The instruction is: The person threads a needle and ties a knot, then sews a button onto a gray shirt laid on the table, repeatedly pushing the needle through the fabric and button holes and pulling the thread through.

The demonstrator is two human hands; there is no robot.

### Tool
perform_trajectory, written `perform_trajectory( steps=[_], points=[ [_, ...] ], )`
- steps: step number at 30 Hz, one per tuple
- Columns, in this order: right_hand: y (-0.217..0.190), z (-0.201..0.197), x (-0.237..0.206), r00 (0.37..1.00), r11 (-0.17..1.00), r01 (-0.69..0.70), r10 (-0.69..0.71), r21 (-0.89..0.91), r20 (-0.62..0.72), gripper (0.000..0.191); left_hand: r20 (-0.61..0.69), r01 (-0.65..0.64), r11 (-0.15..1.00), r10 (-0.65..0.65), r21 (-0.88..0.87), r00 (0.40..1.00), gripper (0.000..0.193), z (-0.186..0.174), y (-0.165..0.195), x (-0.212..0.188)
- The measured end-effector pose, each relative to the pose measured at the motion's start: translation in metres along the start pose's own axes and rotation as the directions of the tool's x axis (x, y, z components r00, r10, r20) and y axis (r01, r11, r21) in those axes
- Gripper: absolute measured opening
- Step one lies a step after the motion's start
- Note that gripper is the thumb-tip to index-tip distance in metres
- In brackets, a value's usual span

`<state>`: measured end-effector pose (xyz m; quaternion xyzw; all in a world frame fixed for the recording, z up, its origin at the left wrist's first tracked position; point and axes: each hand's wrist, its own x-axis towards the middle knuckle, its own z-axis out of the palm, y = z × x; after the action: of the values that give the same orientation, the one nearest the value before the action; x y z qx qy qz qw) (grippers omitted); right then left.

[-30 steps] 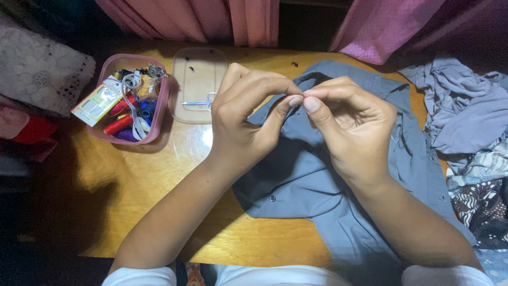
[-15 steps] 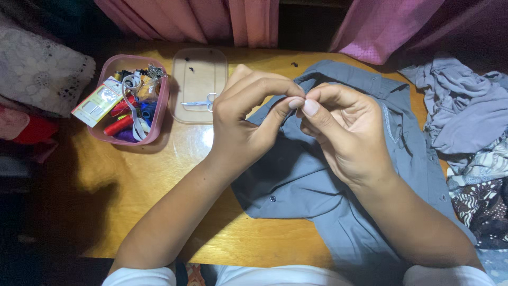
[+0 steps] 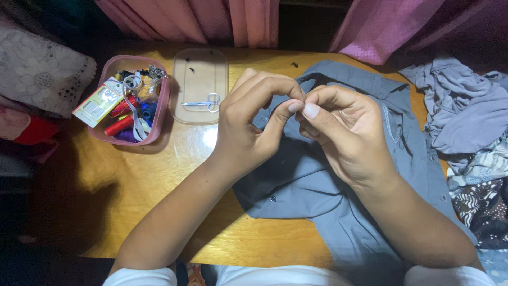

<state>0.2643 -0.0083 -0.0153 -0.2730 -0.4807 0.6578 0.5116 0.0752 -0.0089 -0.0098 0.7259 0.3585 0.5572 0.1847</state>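
Both hands have stayed almost where they were a moment ago, fingertips pressed together above a grey shirt point(image 3: 317, 185) spread on the wooden bench point(image 3: 159, 185). Left hand point(image 3: 254, 127) and right hand point(image 3: 344, 132) each pinch narrowly at one spot; whatever they hold is too small to make out. Beyond the left hand lies a clear lid point(image 3: 200, 85) with small scissors point(image 3: 203, 102) on it, beside a pink box point(image 3: 129, 100) of thread spools. Crumpled grey cloth point(image 3: 460, 106) sits at the far right, and pink curtains point(image 3: 222, 21) hang behind.
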Motion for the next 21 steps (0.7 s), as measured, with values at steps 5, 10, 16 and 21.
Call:
perform_trajectory(
  steps=[5,10,16,21],
  points=[
    [-0.003,-0.005,-0.001,0.999,0.993,-0.049,0.051,0.108,-0.010,0.007,0.023,0.047,0.996,-0.045,-0.076,0.999,0.011,-0.001,0.002,0.001],
    [-0.005,-0.010,0.000,0.995,0.974,-0.102,0.102,0.204,0.011,0.011,0.065,0.161,0.940,-0.148,-0.301,0.987,0.022,0.000,0.002,0.001],
    [-0.004,-0.012,-0.003,0.993,0.971,-0.111,0.114,0.213,-0.003,0.009,0.062,0.099,0.988,-0.092,-0.116,0.994,0.018,-0.001,0.002,0.001],
    [-0.002,-0.015,-0.003,0.994,0.971,-0.107,0.108,0.215,0.008,0.009,0.059,-0.041,0.997,0.044,-0.059,0.997,0.029,-0.003,0.003,0.003]
  ],
)
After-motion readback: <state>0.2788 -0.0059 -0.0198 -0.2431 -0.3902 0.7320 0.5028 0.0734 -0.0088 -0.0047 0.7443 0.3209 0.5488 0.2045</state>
